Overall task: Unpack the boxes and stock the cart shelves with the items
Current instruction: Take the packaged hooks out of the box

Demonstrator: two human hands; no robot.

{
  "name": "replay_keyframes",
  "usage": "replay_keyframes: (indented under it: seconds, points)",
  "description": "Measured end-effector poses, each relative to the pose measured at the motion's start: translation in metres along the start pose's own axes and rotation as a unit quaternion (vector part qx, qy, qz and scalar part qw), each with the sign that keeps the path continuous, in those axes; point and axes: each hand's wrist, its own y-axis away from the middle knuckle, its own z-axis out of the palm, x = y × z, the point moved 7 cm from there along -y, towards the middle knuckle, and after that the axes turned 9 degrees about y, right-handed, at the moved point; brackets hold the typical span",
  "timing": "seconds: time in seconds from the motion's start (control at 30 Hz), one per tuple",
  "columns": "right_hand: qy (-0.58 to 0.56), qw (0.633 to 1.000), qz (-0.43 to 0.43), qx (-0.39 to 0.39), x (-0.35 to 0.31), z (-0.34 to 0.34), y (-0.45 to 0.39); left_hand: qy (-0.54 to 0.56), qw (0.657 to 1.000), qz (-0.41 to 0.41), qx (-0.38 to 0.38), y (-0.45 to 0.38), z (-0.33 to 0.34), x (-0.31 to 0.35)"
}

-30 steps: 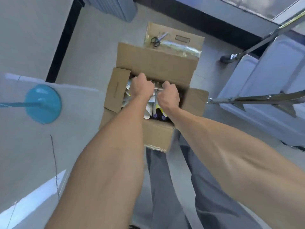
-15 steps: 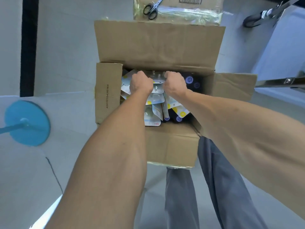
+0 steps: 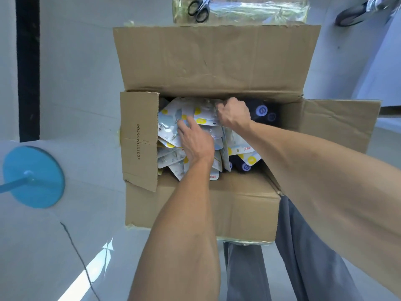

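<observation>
Blue disc [image 3: 32, 177] on floor at far left. Open cardboard box [image 3: 201, 205] centre, blister packs [image 3: 171, 124] heaped along its left wall. Left hand [image 3: 196, 142] lies flat on the packs, fingers straight. Right hand [image 3: 233, 115] pinches one pack by the box's far edge. Dark bottles [image 3: 263, 111] in far-right corner.
</observation>
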Motion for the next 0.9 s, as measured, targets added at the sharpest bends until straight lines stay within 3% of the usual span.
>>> replay_keyframes:
  seconds: [0.1, 0.3, 0.5, 0.63, 0.73, 0.8, 0.9]
  points:
    - [0.008, 1.000, 0.019, -0.018, 0.001, 0.012, 0.000, 0.016, 0.999, -0.037, 0.024, 0.000, -0.004, -0.012]
    - [0.039, 0.998, 0.045, 0.034, 0.003, 0.012, 0.001, 0.075, 0.988, -0.062, 0.116, -0.032, -0.050, -0.026]
    - [0.063, 0.994, 0.059, 0.069, 0.027, 0.007, 0.023, -0.005, 0.998, -0.064, 0.010, -0.056, -0.048, -0.034]
    - [0.081, 0.993, 0.068, 0.060, 0.037, 0.009, 0.038, -0.024, 0.998, -0.061, 0.013, -0.060, -0.051, -0.037]
    - [0.059, 0.996, 0.063, 0.030, 0.040, 0.011, 0.041, 0.067, 0.992, -0.100, 0.035, -0.063, -0.056, -0.049]
    - [0.048, 0.997, 0.051, 0.018, 0.038, 0.010, 0.041, 0.049, 0.993, -0.102, 0.033, -0.067, -0.061, -0.050]
    - [0.043, 0.998, 0.041, 0.025, 0.035, 0.002, 0.041, 0.049, 0.992, -0.118, -0.009, -0.048, -0.060, -0.041]
